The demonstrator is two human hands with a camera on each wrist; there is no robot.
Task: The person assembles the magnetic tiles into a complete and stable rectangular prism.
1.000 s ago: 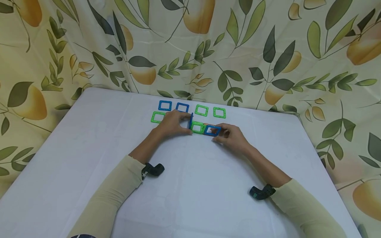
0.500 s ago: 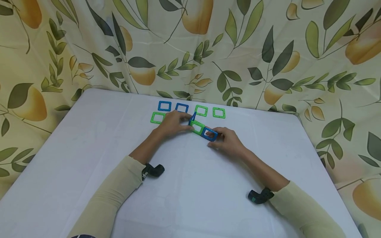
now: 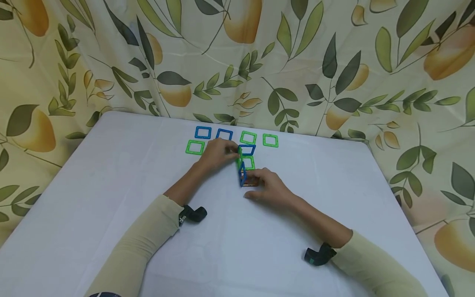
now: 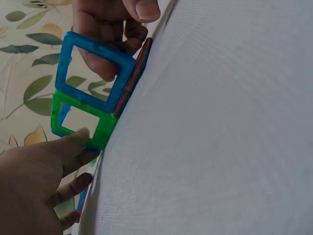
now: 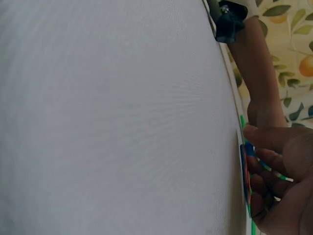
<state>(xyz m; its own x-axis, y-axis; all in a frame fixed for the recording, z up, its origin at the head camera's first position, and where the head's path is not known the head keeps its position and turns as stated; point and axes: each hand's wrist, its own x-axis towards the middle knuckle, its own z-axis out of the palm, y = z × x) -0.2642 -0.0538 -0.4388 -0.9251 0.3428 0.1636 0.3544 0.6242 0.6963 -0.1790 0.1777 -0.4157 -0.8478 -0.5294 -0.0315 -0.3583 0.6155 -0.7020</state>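
No readable text, labels, brands, numbers or signs anywhere.

Diffuse light, wrist pics dimmer vs. head, soft shadows, approx. even

The place is looking like a small recording set-up rather than everyday living space, though we are not seeing enough to tell whether it is standing in a home, an office or a lab. A creased curtain (image 3: 237, 62) printed with leaves and orange fruit is hanging just behind the white, cloth-textured surface (image 3: 222, 251), and black wrist-worn cameras (image 3: 195, 214) are jutting out over it.
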